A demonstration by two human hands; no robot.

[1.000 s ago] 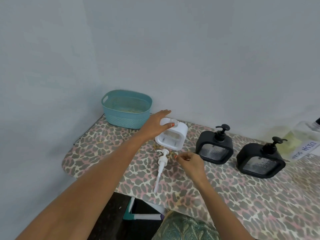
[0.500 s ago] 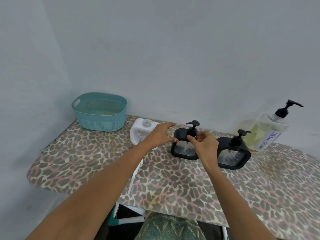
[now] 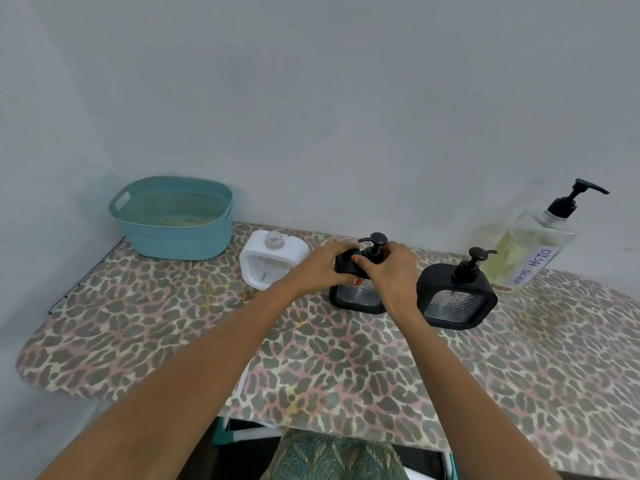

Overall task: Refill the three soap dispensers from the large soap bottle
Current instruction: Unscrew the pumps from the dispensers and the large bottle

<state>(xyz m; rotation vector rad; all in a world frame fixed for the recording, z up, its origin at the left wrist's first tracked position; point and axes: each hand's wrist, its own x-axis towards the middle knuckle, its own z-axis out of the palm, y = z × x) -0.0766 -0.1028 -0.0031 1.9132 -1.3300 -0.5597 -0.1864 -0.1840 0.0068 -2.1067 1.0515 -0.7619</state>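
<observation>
At far right, large soap bottle [image 3: 530, 245], label [image 3: 532, 269] "DISH SOAP".

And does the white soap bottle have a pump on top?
No, the white dispenser has a bare, open neck with no pump head on it.

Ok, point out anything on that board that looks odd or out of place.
The white dispenser stands with its neck open and no pump on it; its pump is not in sight. The middle black dispenser and the right black dispenser both have pumps.
</observation>
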